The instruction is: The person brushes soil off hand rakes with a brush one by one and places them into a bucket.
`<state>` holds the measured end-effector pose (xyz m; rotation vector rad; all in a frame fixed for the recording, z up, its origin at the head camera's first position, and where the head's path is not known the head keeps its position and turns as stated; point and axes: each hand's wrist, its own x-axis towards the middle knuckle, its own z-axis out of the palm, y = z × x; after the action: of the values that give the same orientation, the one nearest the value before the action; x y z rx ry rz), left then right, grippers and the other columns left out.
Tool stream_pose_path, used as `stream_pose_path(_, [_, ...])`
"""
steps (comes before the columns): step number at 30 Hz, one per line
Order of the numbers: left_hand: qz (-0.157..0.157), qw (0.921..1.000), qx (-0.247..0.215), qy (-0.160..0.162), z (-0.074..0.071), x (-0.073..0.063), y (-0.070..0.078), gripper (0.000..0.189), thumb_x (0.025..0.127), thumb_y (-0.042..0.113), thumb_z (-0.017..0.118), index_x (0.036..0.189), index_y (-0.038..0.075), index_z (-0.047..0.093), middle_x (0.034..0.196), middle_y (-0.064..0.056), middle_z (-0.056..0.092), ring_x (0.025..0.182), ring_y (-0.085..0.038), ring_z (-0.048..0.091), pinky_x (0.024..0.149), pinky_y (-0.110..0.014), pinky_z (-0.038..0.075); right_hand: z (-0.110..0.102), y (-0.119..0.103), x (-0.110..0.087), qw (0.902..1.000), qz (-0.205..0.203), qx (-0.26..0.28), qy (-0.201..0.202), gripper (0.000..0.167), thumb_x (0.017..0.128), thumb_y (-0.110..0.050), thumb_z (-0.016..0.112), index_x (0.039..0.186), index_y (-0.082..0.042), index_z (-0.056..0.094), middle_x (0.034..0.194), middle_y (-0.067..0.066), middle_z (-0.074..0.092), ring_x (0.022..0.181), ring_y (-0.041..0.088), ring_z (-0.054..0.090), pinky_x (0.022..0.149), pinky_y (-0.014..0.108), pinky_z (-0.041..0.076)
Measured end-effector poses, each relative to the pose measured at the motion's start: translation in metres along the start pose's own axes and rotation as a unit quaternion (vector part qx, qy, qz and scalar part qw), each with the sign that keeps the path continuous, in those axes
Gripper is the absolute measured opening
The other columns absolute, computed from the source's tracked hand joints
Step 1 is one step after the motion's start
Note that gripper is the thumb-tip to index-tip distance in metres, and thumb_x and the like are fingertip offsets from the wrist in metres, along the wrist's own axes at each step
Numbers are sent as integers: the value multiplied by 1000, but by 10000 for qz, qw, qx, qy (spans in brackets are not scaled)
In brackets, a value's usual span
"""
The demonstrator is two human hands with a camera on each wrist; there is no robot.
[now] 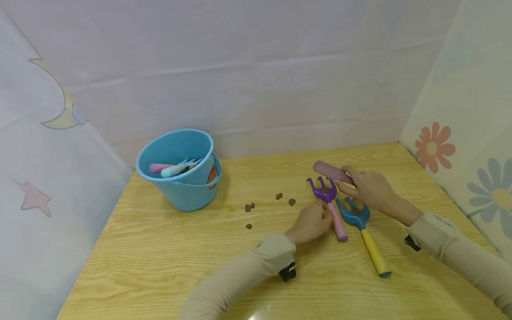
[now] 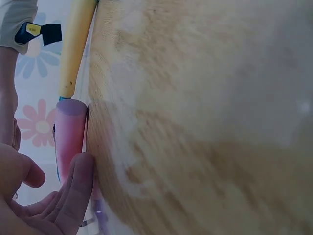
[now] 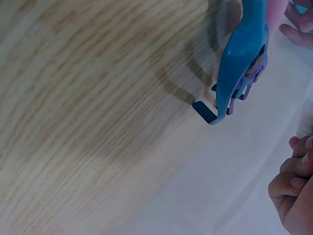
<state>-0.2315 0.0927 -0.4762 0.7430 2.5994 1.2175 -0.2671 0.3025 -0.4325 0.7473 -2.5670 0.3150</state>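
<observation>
My left hand (image 1: 312,222) holds a toy hand rake (image 1: 338,227) where its pink handle meets the purple head; in the left wrist view, fingers (image 2: 73,196) lie against the handle. In my right hand (image 1: 374,189) is a flat mauve strip with a rounded end (image 1: 330,171), gripped at one end above the purple prongs. The right wrist view shows this hand's curled fingers (image 3: 296,178), but not the strip. Below it a second toy rake (image 1: 373,250), blue-headed with a yellow handle, lies on the table. Brown bits show at both rake heads.
A light blue bucket (image 1: 192,191) stands at the table's back left, with pink-handled and pale-blue-handled tools inside. Several small brown bits (image 1: 292,202) lie on the wooden table (image 1: 158,283) between the bucket and the rakes. Printed cloth hangs behind and on both sides.
</observation>
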Motion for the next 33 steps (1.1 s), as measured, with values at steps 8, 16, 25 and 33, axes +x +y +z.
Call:
stream_pose_path(8, [-279, 9984, -457, -170, 2, 7, 1, 38, 99, 21, 53, 65, 6, 53, 46, 3, 48, 39, -12, 57, 36, -22, 43, -2, 0, 2, 10000, 58, 13, -62, 41, 92, -28, 70, 118, 3, 60, 47, -10, 35, 38, 3, 28, 36, 23, 27])
stream_pose_path(16, [-132, 9988, 392, -277, 4, 10, 6, 49, 98, 25, 54, 51, 15, 47, 40, 7, 42, 36, -5, 49, 36, -19, 37, -2, 1, 2, 10000, -13, 25, -19, 42, 91, -28, 71, 118, 2, 60, 47, -11, 33, 39, -1, 23, 36, 22, 26])
stream_pose_path(25, [-109, 9933, 1124, -242, 12, 20, 5, 51, 97, 30, 56, 49, 18, 47, 39, 11, 38, 34, -3, 37, 36, -18, 32, 0, 0, 2, 9993, 210, 151, -266, 44, 94, -30, 68, 121, 2, 57, 47, -9, 34, 38, 4, 29, 37, 24, 26])
stream_pose_path(33, [-530, 9926, 1075, -196, 13, 24, 5, 46, 95, 34, 59, 53, 19, 52, 43, 9, 46, 37, -5, 44, 39, -20, 38, 4, 1, 3, 9994, 178, 176, -229, 44, 94, -31, 68, 120, 3, 58, 47, -9, 34, 39, 5, 29, 38, 24, 27])
